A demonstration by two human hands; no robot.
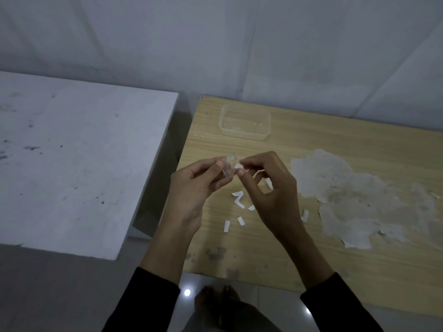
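A white, scuffed slab table (72, 152) stands left of the light wooden table (335, 259), which serves as the work surface. A pale patch of torn-off veneer (347, 188) spreads over its right half, and a clear rectangular plastic tub (244, 137) sits near its far edge. Above the wooden table's left part, the left hand (191, 185) pinches a small clear plastic piece (227, 165) between thumb and fingertips. The right hand (268, 185), fingers curled, nips a small white paper tab (238, 166) just beside that piece. The two seem to touch, though the dim light makes this hard to tell. On the wooden table below the hands lie several white paper strips (239, 203), loose and scattered. The work looks like peeling a backing tab off the clear piece. The likely risks are that the tab tears short if pulled at a sharp angle, or that the slick piece slips from the left fingertips and drops among the strips, where it would be hard to spot.
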